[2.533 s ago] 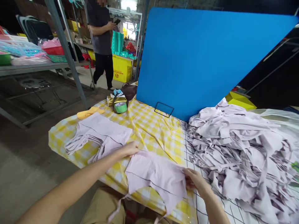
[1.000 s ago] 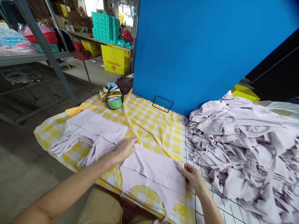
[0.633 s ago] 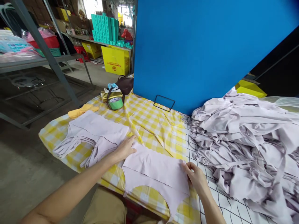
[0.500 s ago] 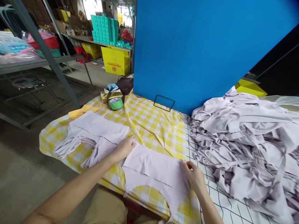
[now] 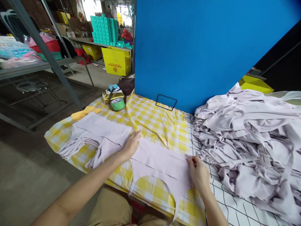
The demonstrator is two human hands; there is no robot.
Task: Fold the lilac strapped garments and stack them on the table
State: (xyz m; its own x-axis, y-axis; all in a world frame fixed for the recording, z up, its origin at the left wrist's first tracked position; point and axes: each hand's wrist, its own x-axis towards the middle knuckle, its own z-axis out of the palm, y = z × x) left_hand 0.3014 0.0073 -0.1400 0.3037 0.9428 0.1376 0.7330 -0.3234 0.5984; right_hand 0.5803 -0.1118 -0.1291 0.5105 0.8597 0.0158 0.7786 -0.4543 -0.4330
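Observation:
A pale lilac garment piece (image 5: 162, 160) with a curved cutout and narrow straps lies spread on the yellow checked cloth (image 5: 150, 124). My left hand (image 5: 132, 144) pinches its upper left corner. At the upper right corner, my right hand (image 5: 198, 172) grips the edge between thumb and fingers. Left of these, a stack of matching lilac pieces (image 5: 101, 127) lies flat, close beside my left hand. One strap of the spread piece hangs toward the table's front edge, near my knees.
A large heap of lilac fabric (image 5: 249, 144) covers the right side, on white grid cloth (image 5: 225, 204). A blue panel (image 5: 188, 53) rises behind, with a black wire frame (image 5: 166, 102) before it. Tape roll (image 5: 117, 104) and orange cloth (image 5: 86, 113) lie far left.
Both hands have moved slightly up and away from me, drawing the garment piece a little farther up the table and flatter. The view has shifted slightly.

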